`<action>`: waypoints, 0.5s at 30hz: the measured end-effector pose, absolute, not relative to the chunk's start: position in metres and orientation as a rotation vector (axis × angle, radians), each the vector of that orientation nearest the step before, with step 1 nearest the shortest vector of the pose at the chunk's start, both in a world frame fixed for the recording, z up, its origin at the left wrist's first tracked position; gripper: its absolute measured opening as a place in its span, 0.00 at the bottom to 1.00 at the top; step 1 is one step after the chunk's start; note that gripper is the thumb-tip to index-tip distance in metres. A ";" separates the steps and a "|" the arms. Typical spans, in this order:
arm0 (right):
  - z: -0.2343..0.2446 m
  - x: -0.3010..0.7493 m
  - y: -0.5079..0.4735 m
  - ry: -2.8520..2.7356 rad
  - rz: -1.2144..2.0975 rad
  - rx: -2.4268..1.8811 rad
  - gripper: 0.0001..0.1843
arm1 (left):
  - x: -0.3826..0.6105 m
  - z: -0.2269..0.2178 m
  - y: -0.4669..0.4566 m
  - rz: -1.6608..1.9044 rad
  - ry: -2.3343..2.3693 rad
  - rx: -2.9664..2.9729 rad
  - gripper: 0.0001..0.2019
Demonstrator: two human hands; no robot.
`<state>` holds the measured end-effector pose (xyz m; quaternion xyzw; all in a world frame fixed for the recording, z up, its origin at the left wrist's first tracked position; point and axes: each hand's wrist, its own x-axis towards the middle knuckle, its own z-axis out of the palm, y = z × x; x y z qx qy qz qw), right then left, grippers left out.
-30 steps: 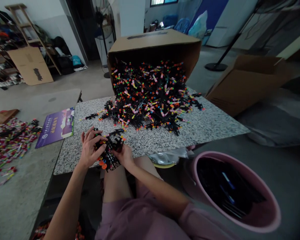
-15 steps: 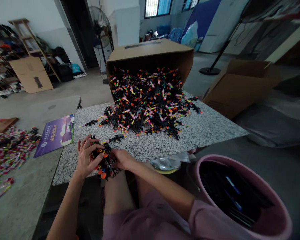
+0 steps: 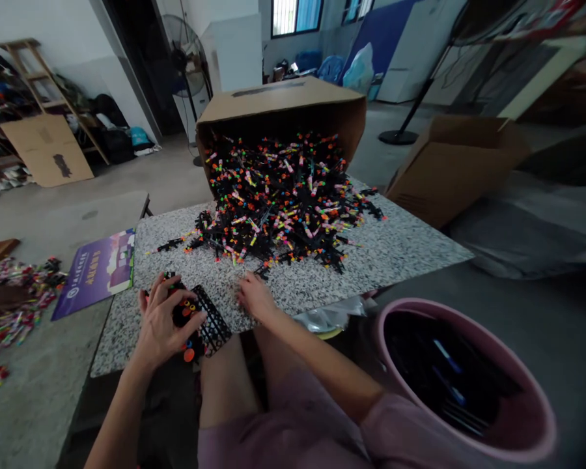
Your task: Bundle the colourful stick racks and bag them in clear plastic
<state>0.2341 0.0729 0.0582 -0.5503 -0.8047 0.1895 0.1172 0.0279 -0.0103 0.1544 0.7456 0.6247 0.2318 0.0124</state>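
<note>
Black perforated rack (image 3: 213,319) is at the near-left edge of the speckled tabletop (image 3: 395,241), its near end poking out over the wearer's leg (image 3: 227,384). Lots of clutter on my feed, so going round: a cardboard box (image 3: 283,101) lies on its side at the back, spilling a heap (image 3: 283,202) of little black pieces with bright ends, and that blocks most of the far side. Purple printed board (image 3: 97,270) sits just left of the table, another colourful pile (image 3: 10,326) further left. On my right there's a pink tub (image 3: 522,420) with dark stuff in it, plus an open carton (image 3: 449,169) behind.

Rack's long axis slants from far-left to near-right. Left hand (image 3: 160,326) has its fingers bent over a bunch of orange- and yellow-ended pieces (image 3: 188,306) beside it, thumb across to the rack, so I'd call it clamped. Right hand (image 3: 258,298) is down on the tabletop near the heap, fingers curled close together; can't tell if they're pinching anything.
</note>
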 end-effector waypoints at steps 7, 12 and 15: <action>0.066 0.293 0.053 -2.056 0.890 -2.074 0.21 | 0.040 0.151 -0.005 0.834 2.060 2.229 0.17; 0.059 0.273 0.046 -1.925 1.171 -1.655 0.12 | 0.038 0.152 -0.010 0.816 2.039 2.226 0.17; 0.052 0.238 0.033 -1.830 1.271 -1.332 0.07 | 0.038 0.152 -0.008 0.802 2.034 2.226 0.17</action>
